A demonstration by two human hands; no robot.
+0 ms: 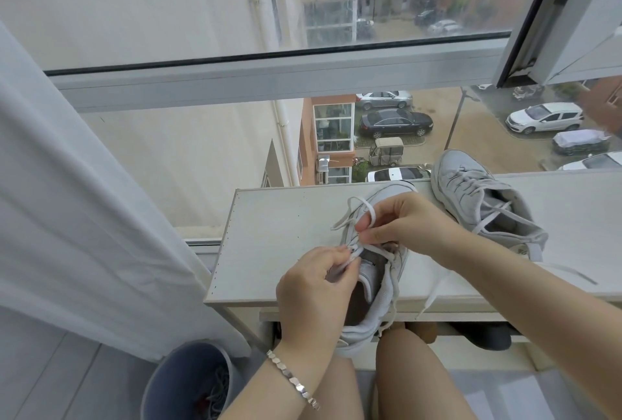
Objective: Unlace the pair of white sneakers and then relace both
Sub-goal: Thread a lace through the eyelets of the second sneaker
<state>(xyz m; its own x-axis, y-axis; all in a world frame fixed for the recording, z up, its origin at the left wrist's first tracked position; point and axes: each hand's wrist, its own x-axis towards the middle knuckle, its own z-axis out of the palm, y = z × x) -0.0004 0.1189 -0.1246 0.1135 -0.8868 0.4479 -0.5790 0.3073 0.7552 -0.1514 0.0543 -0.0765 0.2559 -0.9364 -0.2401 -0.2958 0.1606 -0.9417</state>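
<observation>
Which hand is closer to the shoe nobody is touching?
Right. The right hand pinches the lace just left of the untouched sneaker. The left hand holds the lace too, lower and farther left, over the near sneaker.

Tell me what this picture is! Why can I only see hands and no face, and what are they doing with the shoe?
There is no machine here, just a person. The one picture comes from a small camera worn on their head, looking forward and down, so you see their own arms and hands, never a face. A white table stands by a big window. Two white sneakers lie on it. The near sneaker is in front of the person, its heel sticking out over the table's edge. The left hand pinches its lace, and the right hand pinches a loop of lace higher up. The second sneaker sits to the right, untouched, laces loose. A bin stands on the floor at the left.
</observation>
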